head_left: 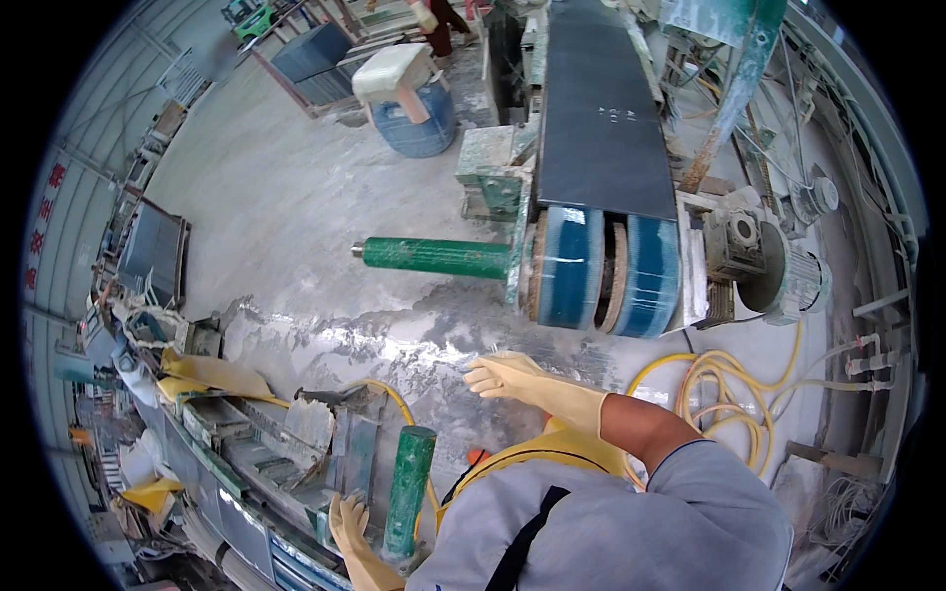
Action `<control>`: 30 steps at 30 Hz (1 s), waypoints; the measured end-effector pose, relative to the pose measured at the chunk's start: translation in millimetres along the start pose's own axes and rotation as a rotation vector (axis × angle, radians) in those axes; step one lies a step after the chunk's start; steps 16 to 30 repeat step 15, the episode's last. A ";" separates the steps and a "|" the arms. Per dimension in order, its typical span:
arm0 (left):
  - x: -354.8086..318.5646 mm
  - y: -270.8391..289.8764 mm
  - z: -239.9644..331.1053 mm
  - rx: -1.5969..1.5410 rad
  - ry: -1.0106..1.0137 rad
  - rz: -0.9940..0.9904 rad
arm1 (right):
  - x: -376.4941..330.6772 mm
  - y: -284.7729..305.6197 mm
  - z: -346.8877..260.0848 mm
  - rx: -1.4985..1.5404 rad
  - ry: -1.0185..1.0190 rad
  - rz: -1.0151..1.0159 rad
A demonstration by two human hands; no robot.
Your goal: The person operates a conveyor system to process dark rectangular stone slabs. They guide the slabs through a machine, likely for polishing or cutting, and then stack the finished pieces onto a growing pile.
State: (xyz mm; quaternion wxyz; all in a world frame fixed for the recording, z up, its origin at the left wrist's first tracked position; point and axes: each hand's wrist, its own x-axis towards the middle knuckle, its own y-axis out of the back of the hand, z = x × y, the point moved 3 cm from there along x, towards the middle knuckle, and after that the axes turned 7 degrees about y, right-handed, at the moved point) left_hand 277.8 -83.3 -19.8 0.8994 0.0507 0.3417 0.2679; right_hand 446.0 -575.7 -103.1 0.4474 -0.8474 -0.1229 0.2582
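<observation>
Cream rubber gloves cover both my hands. My right hand [505,377] hangs over the wet floor in front of my body, its fingers loosely bent and pointing left, with nothing visible in it. My left hand [351,520] is low at the left, fingers apart, close beside a green roller [408,492] and the edge of a rack. I cannot make out whether it touches the rack. Ahead, a long dark grey slab [606,108] lies on a conveyor with blue belt wheels [570,266]. Another green roller [436,257] juts left from the conveyor.
A motor [793,281] sits on the conveyor's right side, near coiled yellow hose [724,394]. A blue drum [419,118] with a white container [394,71] stands ahead left. Another person's legs [448,28] show at the top. Dark slabs [153,251] stand far left.
</observation>
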 end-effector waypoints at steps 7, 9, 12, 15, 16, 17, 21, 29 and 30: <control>-32.8 108.3 -36.0 -0.443 -0.087 0.282 | 28.3 -45.1 76.4 -0.098 -0.055 -0.158; -42.9 126.8 -38.3 -0.632 -0.165 0.359 | 24.9 -68.2 88.0 -0.006 -0.153 -0.088; -45.4 148.0 -2.8 -0.902 -0.129 0.528 | 32.0 -84.1 110.0 -0.149 -0.131 -0.100; 31.7 253.1 -101.4 -1.156 -0.361 0.504 | 56.1 3.3 147.1 -0.055 -0.212 -0.244; 31.7 253.1 -101.4 -1.156 -0.361 0.504 | 56.1 3.3 147.1 -0.055 -0.212 -0.244; 31.7 253.1 -101.4 -1.156 -0.361 0.504 | 56.1 3.3 147.1 -0.055 -0.212 -0.244; 31.7 253.1 -101.4 -1.156 -0.361 0.504 | 56.1 3.3 147.1 -0.055 -0.212 -0.244; 31.7 253.1 -101.4 -1.156 -0.361 0.504 | 56.1 3.3 147.1 -0.055 -0.212 -0.244; 31.7 253.1 -101.4 -1.156 -0.361 0.504 | 56.1 3.3 147.1 -0.055 -0.212 -0.244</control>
